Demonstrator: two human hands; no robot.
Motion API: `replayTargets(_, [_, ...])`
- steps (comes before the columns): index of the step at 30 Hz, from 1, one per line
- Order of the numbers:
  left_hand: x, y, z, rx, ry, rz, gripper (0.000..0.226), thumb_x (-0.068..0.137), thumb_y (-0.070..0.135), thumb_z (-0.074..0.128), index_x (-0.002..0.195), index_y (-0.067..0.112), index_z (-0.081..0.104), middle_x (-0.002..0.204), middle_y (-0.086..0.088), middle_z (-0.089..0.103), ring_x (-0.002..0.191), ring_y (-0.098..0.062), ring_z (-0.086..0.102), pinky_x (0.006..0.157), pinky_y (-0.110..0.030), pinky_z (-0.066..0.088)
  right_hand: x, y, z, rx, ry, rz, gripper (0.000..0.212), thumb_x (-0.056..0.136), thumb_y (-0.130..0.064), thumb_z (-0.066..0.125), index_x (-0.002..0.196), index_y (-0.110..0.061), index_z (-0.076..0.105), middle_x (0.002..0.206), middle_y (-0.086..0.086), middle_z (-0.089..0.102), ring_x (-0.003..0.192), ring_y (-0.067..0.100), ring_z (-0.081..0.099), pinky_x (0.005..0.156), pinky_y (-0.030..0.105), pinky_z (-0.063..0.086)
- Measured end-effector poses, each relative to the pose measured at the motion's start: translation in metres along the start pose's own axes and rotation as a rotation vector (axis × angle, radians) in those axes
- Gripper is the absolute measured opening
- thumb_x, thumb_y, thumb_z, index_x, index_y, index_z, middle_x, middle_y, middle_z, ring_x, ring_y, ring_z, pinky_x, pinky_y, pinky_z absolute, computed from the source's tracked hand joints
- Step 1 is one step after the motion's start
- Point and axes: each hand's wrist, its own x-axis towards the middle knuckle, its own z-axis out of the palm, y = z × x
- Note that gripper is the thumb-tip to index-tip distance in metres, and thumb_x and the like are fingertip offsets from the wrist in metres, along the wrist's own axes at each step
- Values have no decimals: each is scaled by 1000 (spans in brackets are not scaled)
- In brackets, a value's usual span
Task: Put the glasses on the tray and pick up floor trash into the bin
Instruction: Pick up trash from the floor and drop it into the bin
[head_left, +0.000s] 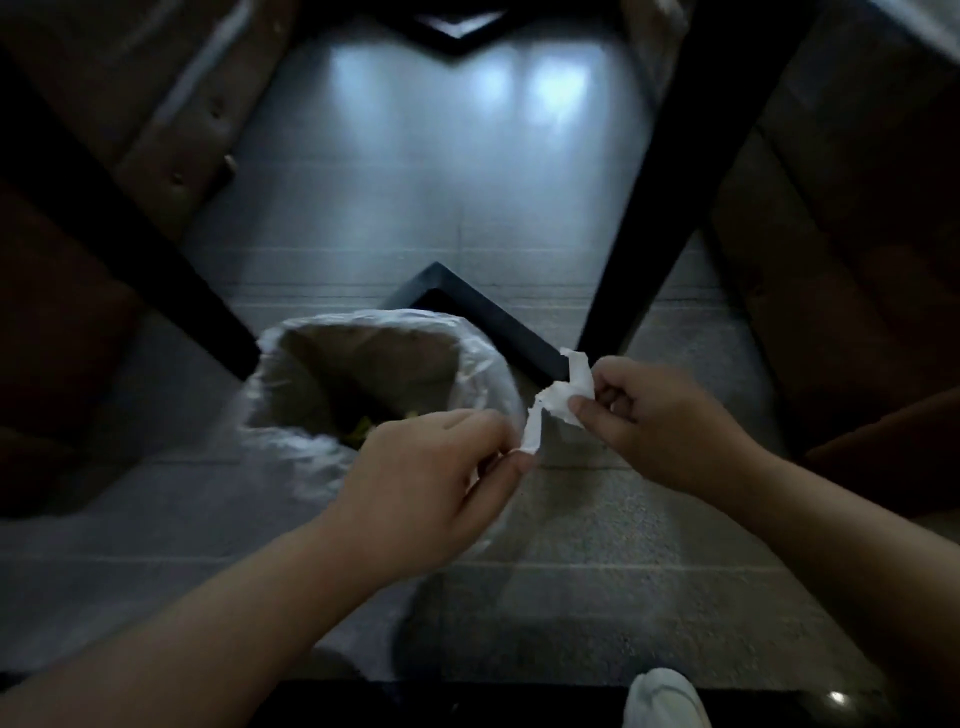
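Observation:
A crumpled white paper scrap (558, 397) stretches between both hands just right of the bin's rim. My left hand (431, 483) pinches its lower end. My right hand (660, 421) pinches its upper end. The bin (291, 358) stands on the floor at centre left, lined with a clear plastic bag, and some yellowish trash (361, 428) shows inside. My left hand and forearm cover the bin's near side. No glasses or tray are in view.
Black table legs (654, 197) slant down on the left and right, and a black angled base (488, 317) sits on the grey tiled floor behind the bin. Brown upholstered seats (857, 260) flank both sides. My white shoe (665, 699) shows at the bottom.

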Motion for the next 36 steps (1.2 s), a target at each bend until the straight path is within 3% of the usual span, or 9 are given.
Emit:
replayTargets(5, [-34,-44,-42,109,62,-168,26,88,46,44,78,27,58,66,14,55,59,-5,54,52,-29,46,31,-62,15,-88,-48,-166,25,85,-38,63,68,-24,52,56,-10,51,53,4,48,53,27,39])
replayTargets(8, [-32,-83,-44,293,4,-316,28,87,46,46,78,25,61,76,8,62,70,-17,62,61,-34,48,50,-87,31,-194,-101,-210,29,86,-39,60,63,-32,44,62,-12,54,60,2,52,58,29,43])
replayTargets(11, [-22,-109,-38,425,-102,-426,26,91,45,47,88,25,65,88,6,65,83,-19,64,72,-38,50,65,-92,49,-263,-125,-189,27,86,-42,57,65,-30,46,68,-8,59,65,11,57,61,34,49])
replayTargets(18, [-28,-127,-23,516,-228,-431,32,89,48,52,109,24,60,106,2,62,102,-22,58,74,-37,43,80,-91,74,-405,-187,-202,36,84,-40,60,59,-26,39,61,-9,48,63,16,50,60,34,45])
replayTargets(24, [-45,-120,-32,528,-123,-328,41,87,53,42,107,21,60,100,1,64,90,-22,58,78,-41,48,89,-89,91,-424,-200,-177,31,81,-47,60,62,-27,44,65,-10,52,68,15,51,59,29,39])
replayTargets(30, [-48,-104,-49,557,-154,-246,56,83,55,24,107,19,59,98,-2,64,89,-24,59,76,-41,48,80,-94,89,-481,-196,-263,29,80,-58,54,93,-32,57,92,-9,64,86,16,61,66,31,47])
replayTargets(36, [-45,-97,-84,673,-237,-146,53,84,50,45,119,13,58,111,-10,66,101,-30,61,86,-44,50,64,-116,62,-511,-141,-440,52,79,-66,49,114,-27,53,117,-8,57,100,19,60,74,37,53])
